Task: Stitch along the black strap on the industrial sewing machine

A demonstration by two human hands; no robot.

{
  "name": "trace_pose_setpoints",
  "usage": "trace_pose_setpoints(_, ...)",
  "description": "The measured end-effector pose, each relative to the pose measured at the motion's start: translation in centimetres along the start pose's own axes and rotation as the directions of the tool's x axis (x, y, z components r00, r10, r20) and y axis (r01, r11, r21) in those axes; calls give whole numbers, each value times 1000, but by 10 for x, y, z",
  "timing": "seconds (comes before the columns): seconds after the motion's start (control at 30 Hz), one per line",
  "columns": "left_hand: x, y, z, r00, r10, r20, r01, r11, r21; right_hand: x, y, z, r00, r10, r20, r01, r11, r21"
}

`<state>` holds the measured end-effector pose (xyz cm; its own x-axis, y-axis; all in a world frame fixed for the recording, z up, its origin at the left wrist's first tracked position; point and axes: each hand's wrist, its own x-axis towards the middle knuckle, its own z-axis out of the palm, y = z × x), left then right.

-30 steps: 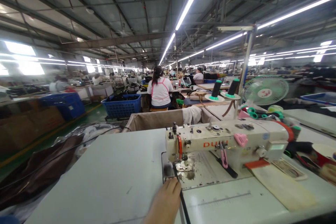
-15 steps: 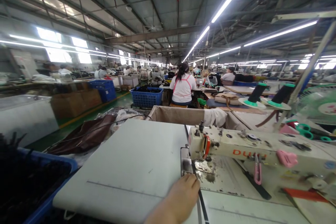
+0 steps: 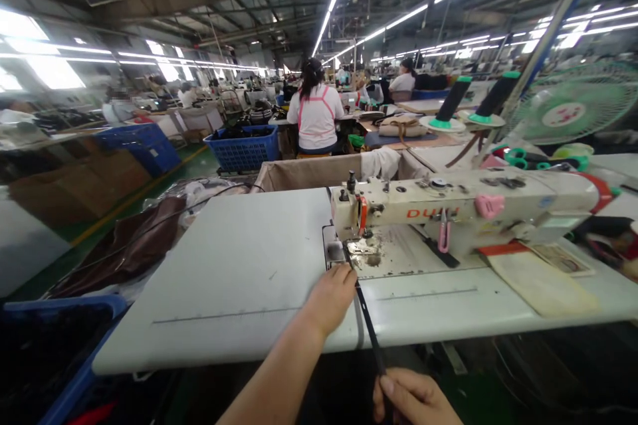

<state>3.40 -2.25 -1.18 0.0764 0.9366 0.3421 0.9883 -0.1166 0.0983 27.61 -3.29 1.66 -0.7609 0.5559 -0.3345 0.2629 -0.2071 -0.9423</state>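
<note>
A narrow black strap (image 3: 368, 317) runs from under the head of the sewing machine (image 3: 393, 209) toward me and over the table's front edge. Just in front of the needle area, my left hand (image 3: 331, 299) lies on the table with its fingers curled closed on the strap. Below the front edge, my right hand (image 3: 411, 398) pinches the same strap between thumb and fingers. The strap stretches fairly straight between the two hands. Its far end under the presser foot is hard to make out.
A blue crate (image 3: 64, 345) of dark pieces stands at lower left, near brown material (image 3: 144, 246) in plastic. Pink snips (image 3: 443, 232) hang on the machine. Thread cones (image 3: 453, 103) and a green fan (image 3: 573, 106) stand behind. A co-worker (image 3: 316, 109) sits ahead, facing away.
The view has tipped downward and swung right. My right hand, out of sight before, now shows holding the strap. My left hand stays at the strap by the needle area.
</note>
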Motion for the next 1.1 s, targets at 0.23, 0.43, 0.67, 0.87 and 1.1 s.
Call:
trace_pose_setpoints(0.23, -4, -4, 7, 1000, 2, -24, -2, 1000, -6, -1, 0, 0, 999, -33, -11, 34, 998, 43)
trace_pose_setpoints(0.43, -4, -3, 10, 999, -14, -47, 14, 1000, -4, -1, 4, -1, 999, -42, -3, 43, 997, 57)
trace_pose_setpoints(0.67, 3, -4, 9, 997, -69, -23, 68, 997, -38, -3, 9, -1, 999, -38, 11, 37, 996, 75)
trace_pose_setpoints(0.87, 5, -4, 9, 995, -88, -42, 85, 994, -63, -1, 14, -3, 998, -46, 47, 43, 998, 47)
trace_pose_setpoints(1.1, -3, -3, 8, 997, -5, -71, 2, 999, -38, 3, 12, -6, 993, -112, 30, 114, 992, -53)
